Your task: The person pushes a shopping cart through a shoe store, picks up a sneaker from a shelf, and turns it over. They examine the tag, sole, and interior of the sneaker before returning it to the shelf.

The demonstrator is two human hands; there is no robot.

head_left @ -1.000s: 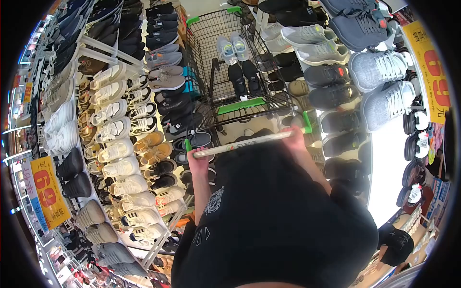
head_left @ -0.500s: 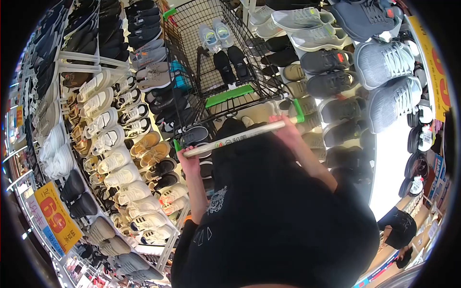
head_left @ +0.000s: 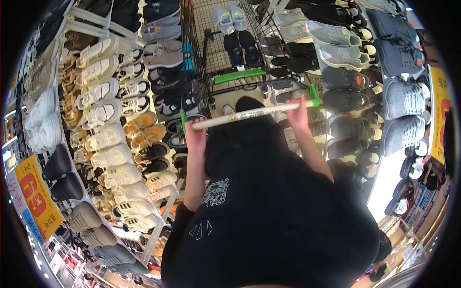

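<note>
A pale handlebar [head_left: 245,115] with green ends spans the front of a black wire shopping cart [head_left: 211,53]. My left hand [head_left: 196,136] is wrapped round the bar's left end, beside the green end piece. Near the right end, my right hand [head_left: 298,114] grips the same bar. Inside the cart lie a pair of light grey-blue shoes [head_left: 229,18] and, nearer to me, a pair of black shoes [head_left: 241,49]. A green strip [head_left: 239,76] runs along the cart's near edge.
Racks of shoes flank the cart, with cream sneakers [head_left: 110,137] on the left and large grey sneakers [head_left: 402,115] on the right. A yellow price sign [head_left: 38,197] hangs at the lower left; another [head_left: 439,115] stands at the far right. Parts of other people show at the lower right.
The handlebar now lies more level, and the cart and its shoes appear higher in the view. The left racks have shifted upward, and the large grey sneakers at the right sit lower. Both hands still hold the bar.
</note>
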